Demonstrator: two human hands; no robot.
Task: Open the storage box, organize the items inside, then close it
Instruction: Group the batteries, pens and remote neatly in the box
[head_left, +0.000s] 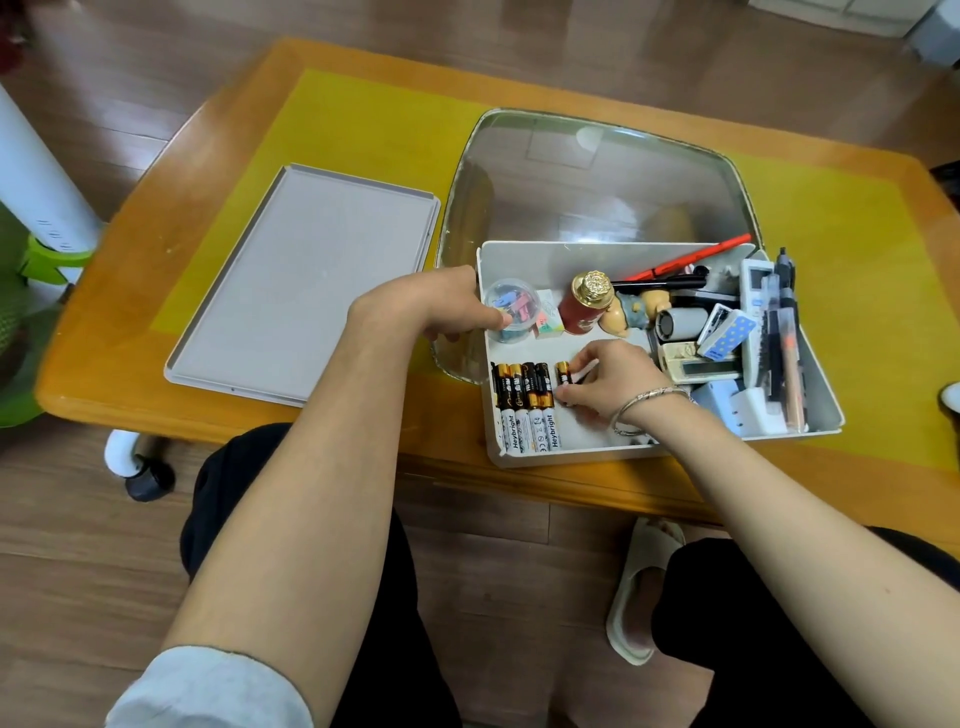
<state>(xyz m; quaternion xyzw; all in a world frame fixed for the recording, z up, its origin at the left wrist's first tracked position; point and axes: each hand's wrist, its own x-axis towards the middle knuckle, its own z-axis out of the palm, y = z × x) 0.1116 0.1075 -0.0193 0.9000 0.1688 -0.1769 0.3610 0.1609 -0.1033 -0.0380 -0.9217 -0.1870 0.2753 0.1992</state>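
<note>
Steadying the open white plastic storage box (810, 358) by its left wall, the left hand (441, 306) curls over the rim, while the right hand (605, 382) pinches a black-and-gold battery (562, 375) beside the row of batteries (524, 408), probably to align it; the flat grey lid (306, 280) lies aside on the yellow table mat (363, 124).

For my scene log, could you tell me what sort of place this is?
Probably a room at home: a low wooden table on wood flooring, and a slipper on the person's foot.

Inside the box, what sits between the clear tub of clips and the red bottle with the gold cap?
Head view: a small white eraser lies between tub and bottle.
</note>
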